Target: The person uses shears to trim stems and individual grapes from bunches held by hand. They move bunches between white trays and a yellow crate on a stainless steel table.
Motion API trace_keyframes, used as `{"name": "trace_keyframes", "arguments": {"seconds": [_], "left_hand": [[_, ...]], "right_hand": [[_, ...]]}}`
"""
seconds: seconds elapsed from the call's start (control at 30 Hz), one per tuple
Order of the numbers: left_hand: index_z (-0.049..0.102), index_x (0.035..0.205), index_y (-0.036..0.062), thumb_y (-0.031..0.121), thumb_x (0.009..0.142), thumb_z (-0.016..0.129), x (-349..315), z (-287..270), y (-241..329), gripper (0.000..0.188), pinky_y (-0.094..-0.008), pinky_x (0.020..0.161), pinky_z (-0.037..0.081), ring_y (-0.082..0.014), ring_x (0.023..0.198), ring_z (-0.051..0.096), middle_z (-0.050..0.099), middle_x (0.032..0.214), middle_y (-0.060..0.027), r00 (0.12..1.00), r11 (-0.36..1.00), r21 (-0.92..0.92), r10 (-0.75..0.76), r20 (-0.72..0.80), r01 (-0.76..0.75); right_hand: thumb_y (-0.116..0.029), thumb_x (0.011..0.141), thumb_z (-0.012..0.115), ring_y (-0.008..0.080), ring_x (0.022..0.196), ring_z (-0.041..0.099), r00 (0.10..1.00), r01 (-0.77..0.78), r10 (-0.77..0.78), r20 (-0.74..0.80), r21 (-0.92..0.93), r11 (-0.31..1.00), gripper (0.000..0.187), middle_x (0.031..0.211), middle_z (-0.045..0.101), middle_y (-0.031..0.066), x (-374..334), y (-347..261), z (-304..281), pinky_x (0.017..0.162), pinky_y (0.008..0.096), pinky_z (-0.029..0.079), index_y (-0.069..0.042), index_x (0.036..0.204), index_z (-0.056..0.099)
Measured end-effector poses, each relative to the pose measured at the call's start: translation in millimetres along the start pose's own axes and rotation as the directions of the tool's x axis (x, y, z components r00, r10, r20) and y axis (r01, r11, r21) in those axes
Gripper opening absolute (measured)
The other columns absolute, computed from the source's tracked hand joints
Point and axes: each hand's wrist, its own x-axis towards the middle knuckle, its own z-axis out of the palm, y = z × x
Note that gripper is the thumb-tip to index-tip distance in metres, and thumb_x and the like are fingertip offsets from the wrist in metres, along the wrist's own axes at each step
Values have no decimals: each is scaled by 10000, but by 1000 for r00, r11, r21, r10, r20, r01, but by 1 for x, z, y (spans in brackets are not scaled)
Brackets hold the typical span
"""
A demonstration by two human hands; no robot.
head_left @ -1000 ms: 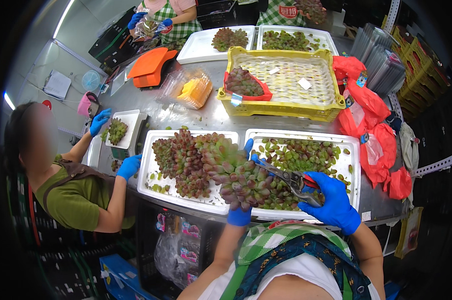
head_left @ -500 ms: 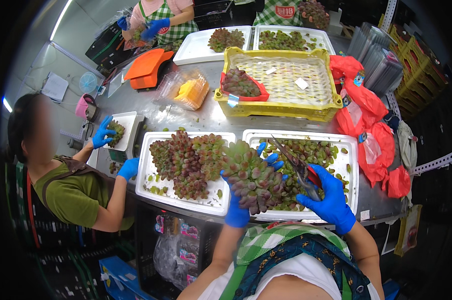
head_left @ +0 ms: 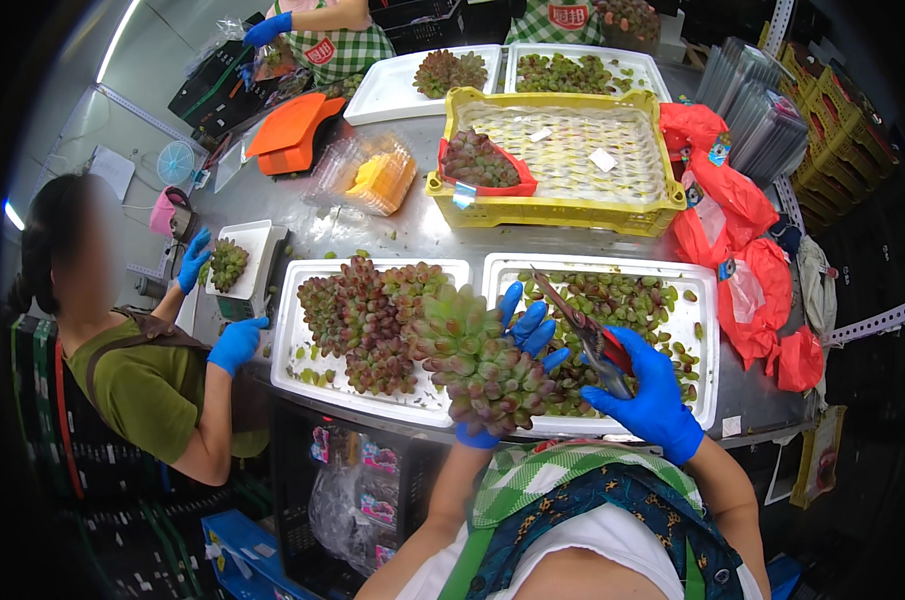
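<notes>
My left hand [head_left: 528,328] holds up a large bunch of green-red grapes [head_left: 480,362] from behind; its fingertips show at the bunch's right side. In my right hand [head_left: 649,392] are scissors [head_left: 578,322] with dark blades and red on the handles, pointing up and left beside the bunch. How far the blades are apart is hard to tell. Below both hands stands a white tray [head_left: 710,352] strewn with loose grapes. Left of it, another white tray [head_left: 282,350] carries several reddish bunches [head_left: 364,315].
Beyond the trays sits a yellow crate [head_left: 562,215] with a wrapped bunch [head_left: 480,160]. Red bags [head_left: 742,290] line the right side. Clear boxes [head_left: 364,178] and an orange scoop-like piece [head_left: 290,135] lie further left. At left, a co-worker's gloved hands [head_left: 234,345] flank a scale [head_left: 250,290] bearing grapes.
The bunch in my left hand has shifted left and turned somewhat. My right hand with the scissors has moved slightly left. The left co-worker's hand has come off the grapes on the scale.
</notes>
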Motion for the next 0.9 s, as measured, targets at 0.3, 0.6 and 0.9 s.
{"name": "trace_keyframes", "arguments": {"seconds": [0.3,0.6,0.9], "left_hand": [[413,1226,89,475,869,404,-6,6,0,526,-269,691,446,-146,930,537,541,1045,-56,993,993,88,-69,-98,77],[434,1211,92,496,874,393,-7,8,2,527,-238,643,475,-129,898,562,564,1020,-51,982,982,138,-107,-153,129],[454,1195,96,516,879,382,-15,25,3,531,-208,595,503,-111,866,588,588,995,-46,944,948,287,-35,-329,135]], "right_hand": [[-196,672,736,177,883,583,999,-21,23,-49,48,999,557,955,602,135,20,0,23,796,312,455,-12,1124,468],[-224,669,741,206,880,605,975,63,-55,-214,28,998,572,965,600,147,19,9,18,757,316,475,-17,1135,482],[-235,666,752,217,989,559,986,164,-165,-8,-23,986,683,1043,574,163,20,-3,26,852,320,433,-15,1222,421]]}}
